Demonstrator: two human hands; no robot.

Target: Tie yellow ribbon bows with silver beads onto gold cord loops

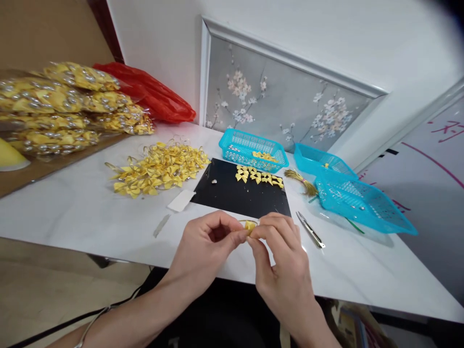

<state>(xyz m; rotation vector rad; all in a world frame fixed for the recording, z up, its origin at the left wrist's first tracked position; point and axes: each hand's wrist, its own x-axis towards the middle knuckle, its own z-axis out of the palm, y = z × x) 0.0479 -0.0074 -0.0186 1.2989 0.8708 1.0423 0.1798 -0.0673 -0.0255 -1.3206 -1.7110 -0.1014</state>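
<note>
The left hand [210, 244] and right hand [281, 256] together pinch a small yellow piece [250, 225] above the counter [123, 217], near its front edge. Since fingertips cover most of it, a slack pinch could let it slip or skew the thin wire [244, 221] behind. The forearms come in from 7 and 5 o'clock, thumbs nearly meeting. A wide rightward swing could knock the metal tool [310, 230] at 3 o'clock; a forward brush could scatter the yellow bows [257, 178] at 12 o'clock.
</note>
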